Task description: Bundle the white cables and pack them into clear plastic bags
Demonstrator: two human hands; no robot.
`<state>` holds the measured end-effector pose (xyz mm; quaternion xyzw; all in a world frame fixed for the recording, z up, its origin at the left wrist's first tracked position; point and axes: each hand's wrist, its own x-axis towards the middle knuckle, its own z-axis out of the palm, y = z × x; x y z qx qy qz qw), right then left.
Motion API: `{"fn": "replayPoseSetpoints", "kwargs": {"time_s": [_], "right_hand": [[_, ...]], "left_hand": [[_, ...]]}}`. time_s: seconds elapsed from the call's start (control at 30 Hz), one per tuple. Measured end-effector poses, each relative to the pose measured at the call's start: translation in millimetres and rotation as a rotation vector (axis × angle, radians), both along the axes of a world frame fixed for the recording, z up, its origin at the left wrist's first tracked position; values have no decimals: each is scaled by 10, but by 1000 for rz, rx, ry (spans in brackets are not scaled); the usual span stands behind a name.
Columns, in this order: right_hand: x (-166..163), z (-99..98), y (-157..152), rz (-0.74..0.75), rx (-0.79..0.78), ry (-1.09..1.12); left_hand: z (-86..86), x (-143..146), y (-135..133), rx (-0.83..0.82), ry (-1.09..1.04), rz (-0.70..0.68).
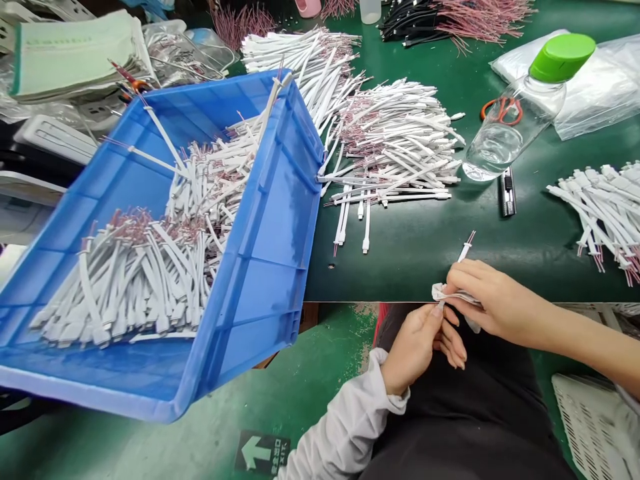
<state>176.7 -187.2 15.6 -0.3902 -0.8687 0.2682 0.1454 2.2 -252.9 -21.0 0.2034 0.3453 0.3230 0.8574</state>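
Note:
My right hand (487, 293) is closed on a folded white cloth or tissue (438, 292), just over the table's front edge. A short white cable (465, 251) with thin reddish wire ends sticks out above its fingers. Directly below, my left hand (417, 340) pinches the cable's other end between thumb and forefinger, its remaining fingers loosely spread. The cloth and fingers hide the cable's middle. Nearest on the table lie a big pile of similar white cables (400, 143) and a few loose ones in front of it.
A large blue bin (260, 267) of white cables stands tilted at the left. A green-capped bottle (520, 113), orange-handled scissors (501, 111) and a black cutter (507, 192) lie beyond my hands. More cables (607, 213) are at right, black ones (415, 20) at the back.

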Motion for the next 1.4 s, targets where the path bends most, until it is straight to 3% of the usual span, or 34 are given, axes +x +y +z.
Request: {"fn": "replayPoseSetpoints", "kwargs": {"time_s": [0.2,0.33,0.43,0.57,0.7,0.77,0.83,0.9,0.97,1.03,1.07,1.13,1.27,1.33,1.4], "right_hand": [[87,46,114,-161,177,5],[-58,34,-30,17,111,1],[-34,19,-8,-12,201,-86],[300,263,399,-318,437,-64],[722,809,1035,-880,832,-62],[823,1041,1264,-977,896,-102],[778,1161,1306,-937,875,-149],[589,1134,1138,-740,837,-135],[324,973,849,-319,702,-102],[82,752,593,-78,602,-180],[-8,648,519,-32,550,-200],[-105,493,514,-99,436,-174],[-72,388,884,-509,59,97],[-29,354,1088,-601,-119,134],[10,289,1240,-630,-197,105]], "left_hand": [[-11,19,7,-39,-60,40],[-36,16,15,-84,-96,58],[-1,2,13,-76,-94,45],[215,-74,100,64,20,-122],[528,-173,386,275,252,-197],[645,-201,577,380,387,-207],[721,-213,760,471,508,-233],[772,-215,903,557,609,-210],[822,-214,992,645,670,-172],[884,-223,1046,734,678,-218],[917,-235,1074,777,680,-257],[972,-272,1169,860,753,-261],[959,-330,1595,1054,1234,-41],[892,-302,1868,1169,1479,-60],[815,-234,2099,1202,1646,-138]]}}
